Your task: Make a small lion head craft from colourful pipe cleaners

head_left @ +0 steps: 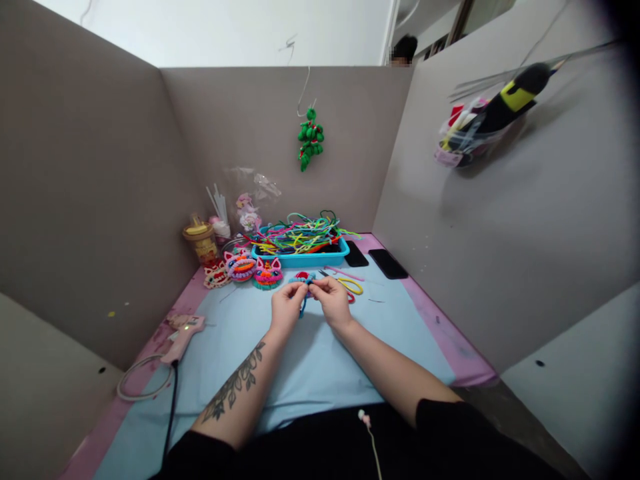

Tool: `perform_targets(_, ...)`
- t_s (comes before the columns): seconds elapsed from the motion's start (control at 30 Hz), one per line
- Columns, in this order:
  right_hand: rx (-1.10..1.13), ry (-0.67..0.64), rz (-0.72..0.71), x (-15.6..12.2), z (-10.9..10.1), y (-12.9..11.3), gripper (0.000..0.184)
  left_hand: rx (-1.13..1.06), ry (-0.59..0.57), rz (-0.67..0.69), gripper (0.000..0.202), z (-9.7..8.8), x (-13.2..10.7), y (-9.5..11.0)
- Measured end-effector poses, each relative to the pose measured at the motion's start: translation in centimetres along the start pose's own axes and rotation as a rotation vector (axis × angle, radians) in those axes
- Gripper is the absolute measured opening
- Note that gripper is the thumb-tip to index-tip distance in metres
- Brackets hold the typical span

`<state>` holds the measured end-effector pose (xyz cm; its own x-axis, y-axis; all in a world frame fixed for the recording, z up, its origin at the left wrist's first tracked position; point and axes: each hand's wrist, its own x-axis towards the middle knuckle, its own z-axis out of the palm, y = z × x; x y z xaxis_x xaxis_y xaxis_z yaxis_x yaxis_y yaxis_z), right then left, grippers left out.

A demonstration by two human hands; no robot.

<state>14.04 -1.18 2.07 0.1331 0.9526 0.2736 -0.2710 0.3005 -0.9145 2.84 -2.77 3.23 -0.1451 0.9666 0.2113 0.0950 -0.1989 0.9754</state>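
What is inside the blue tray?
A tangled heap of coloured pipe cleaners fills the tray. The heap covers its floor, so anything beneath is hidden.

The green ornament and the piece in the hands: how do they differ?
The green ornament hangs from a hook on the back wall; the piece is held over the table by the left hand and right hand. The ornament is mostly green; the piece looks blue and red. Both seem fuzzy craftwork.

left hand (287, 308) + right hand (333, 299) | pinching blue pipe cleaner (306, 288) | over mat (310, 360)
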Motion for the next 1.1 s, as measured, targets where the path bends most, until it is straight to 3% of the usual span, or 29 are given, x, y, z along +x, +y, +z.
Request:
perform_targets(0.37,-0.096,-0.108,0.033,1.4,-1.6,0.2,0.028,0.043,-0.014,0.002,0.029,-0.5,0.3,0.0)
perform_targets(0.63,-0.313,-0.305,-0.039,2.3,-2.9,-0.9,0.025,0.07,-0.193,-0.024,0.027,-0.9,0.3,0.0)
perform_targets(0.8,-0.416,-0.358,-0.072,2.1,-2.7,-1.0,0.02,0.1,-0.261,-0.011,0.027,-0.8,0.3,-0.2)
perform_targets(0.93,-0.48,-0.326,-0.095,1.7,-2.4,-1.0,0.021,0.117,-0.272,0.0,0.027,-0.9,0.4,-0.4)
perform_targets(1.1,-0.352,-0.342,0.036,1.6,-2.3,-1.3,0.021,0.12,-0.246,0.017,0.027,-1.0,0.5,-0.4)
